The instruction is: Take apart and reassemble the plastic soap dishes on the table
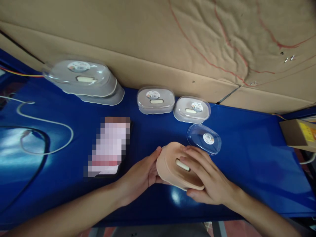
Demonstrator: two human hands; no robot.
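Observation:
Between my two hands is a peach oval plastic box (pixel 169 163), like a soap box, tilted and held over the front of the table. A white elongated piece (pixel 183 165) sits in its recessed top. My left hand (pixel 144 174) grips the box's left side, thumb along the rim and fingers partly hidden beneath. My right hand (pixel 209 177) lies over its right end, fingers across the top and thumb at the near edge. Just beyond my right hand, a clear oval lid (pixel 197 135) with a round label rests on the table.
Behind stand two grey lidded boxes (pixel 156 98) (pixel 189 110) and a stack of grey boxes (pixel 91 90) at left. A blurred-out phone (pixel 111 144) lies left of centre on the blue table (pixel 249 148). Cables (pixel 69 126) run at left; a cardboard box (pixel 296 133) stands right.

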